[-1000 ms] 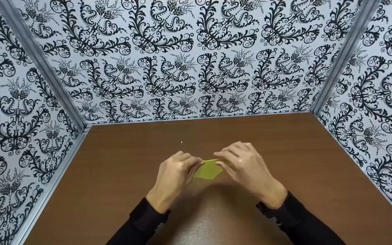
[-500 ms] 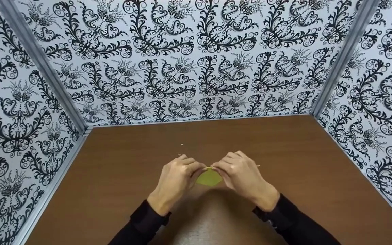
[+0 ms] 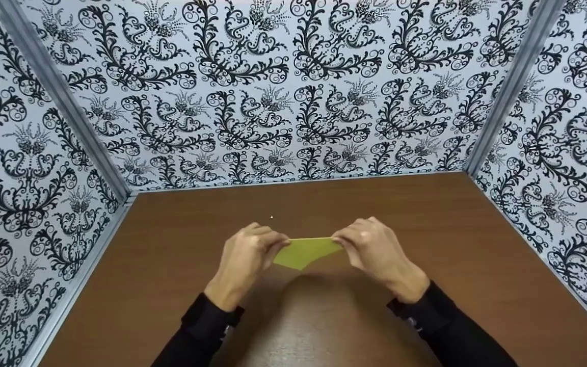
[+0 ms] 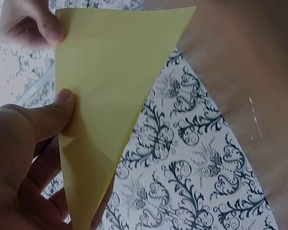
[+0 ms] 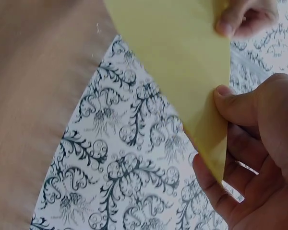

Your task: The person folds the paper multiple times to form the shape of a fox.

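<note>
A person's two hands are holding a folded sheet of yellow paper (image 3: 306,253) between them, just below the middle of the head view. The left hand (image 3: 246,257) is pinching the paper's left end and the right hand (image 3: 379,257) is pinching its right end, each with the thumb pressing on the near face. Between the two grips the upper edge is running nearly straight across, while the lower part is hanging down to a blunt point near the centre of the frame.

In the left wrist view the paper is showing as a long triangle, its broad side lying along the top and its narrow tip pointing to the bottom edge. The left thumb (image 4: 53,112) is pressing on its left margin, the other fingers are curling behind it, partly hidden, and the right hand is gripping the corner at the upper left. In the right wrist view the right thumb (image 5: 235,103) is pressing on the paper at centre right, with fingers reaching behind the lower tip, and the left hand is gripping the edge at the upper right.

Below the hands a brown wooden table (image 3: 171,265) is filling the lower half of the head view. Black sleeves (image 3: 202,326) are entering from the bottom edge, and a white wall (image 3: 293,117) with black scrollwork is filling the top
</note>
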